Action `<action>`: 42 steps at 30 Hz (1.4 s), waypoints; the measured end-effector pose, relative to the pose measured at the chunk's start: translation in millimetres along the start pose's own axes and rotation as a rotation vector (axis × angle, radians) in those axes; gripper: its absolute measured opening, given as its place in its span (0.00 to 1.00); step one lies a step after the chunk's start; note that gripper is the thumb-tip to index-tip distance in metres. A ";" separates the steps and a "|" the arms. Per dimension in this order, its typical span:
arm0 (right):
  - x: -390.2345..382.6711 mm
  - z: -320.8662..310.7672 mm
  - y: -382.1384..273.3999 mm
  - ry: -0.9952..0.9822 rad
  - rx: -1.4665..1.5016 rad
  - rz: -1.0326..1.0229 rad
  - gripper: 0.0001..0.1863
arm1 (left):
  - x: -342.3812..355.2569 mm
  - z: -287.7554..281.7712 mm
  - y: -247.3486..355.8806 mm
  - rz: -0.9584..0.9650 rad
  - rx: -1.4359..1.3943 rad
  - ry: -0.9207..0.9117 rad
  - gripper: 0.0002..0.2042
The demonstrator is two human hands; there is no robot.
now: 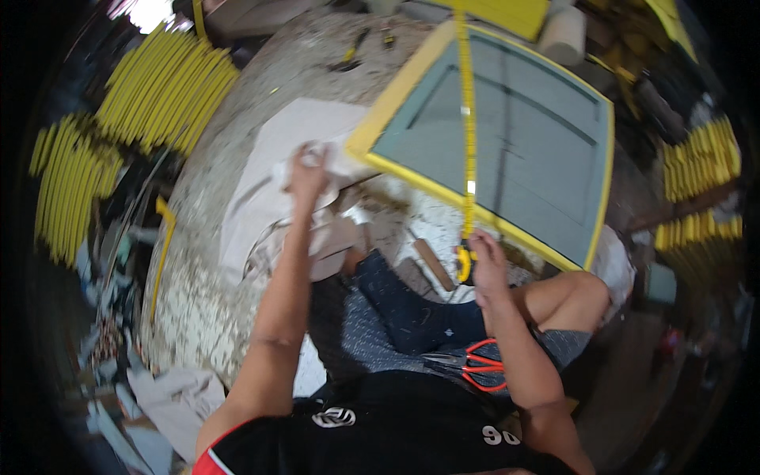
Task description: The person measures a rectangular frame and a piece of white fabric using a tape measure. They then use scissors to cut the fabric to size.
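Black shirt (396, 431) up close, right grip (488, 267) has the tape (468, 134), probably light, springy, best held by its case (463, 261); left grip (307, 176) too blurry to tell.

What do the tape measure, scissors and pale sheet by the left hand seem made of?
Tape measure: likely metal blade, coated glossy yellow, as it glints; case perhaps plastic.
Scissors: grey blades look like steel; smooth red handles may be plastic-coated.
Pale sheet: probably matte fabric, judging by its soft, bunched folds.
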State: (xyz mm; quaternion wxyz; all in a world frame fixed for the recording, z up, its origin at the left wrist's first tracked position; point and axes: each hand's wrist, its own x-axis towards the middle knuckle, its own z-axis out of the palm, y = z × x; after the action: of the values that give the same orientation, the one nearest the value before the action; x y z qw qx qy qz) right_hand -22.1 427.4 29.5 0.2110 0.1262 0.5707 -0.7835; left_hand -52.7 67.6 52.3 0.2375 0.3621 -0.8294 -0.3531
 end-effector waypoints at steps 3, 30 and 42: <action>10.2 5.7 21.0 -0.133 -0.063 -0.038 0.11 | 78.3 -13.2 -113.2 -0.106 0.328 0.208 0.51; -16.3 15.7 -18.7 -0.320 -0.033 0.116 0.14 | 55.5 -340.2 62.0 0.579 -0.753 0.509 0.10; -69.1 109.0 -33.9 -0.802 0.154 0.410 0.23 | -89.6 -323.5 151.8 0.628 -0.238 0.129 0.12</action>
State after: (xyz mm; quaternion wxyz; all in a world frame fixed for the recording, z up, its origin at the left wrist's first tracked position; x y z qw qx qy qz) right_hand 27.2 345.8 122.8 0.5559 -0.0614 0.3471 -0.7528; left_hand 147.7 76.8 361.3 0.4272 0.0806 -0.8366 -0.3334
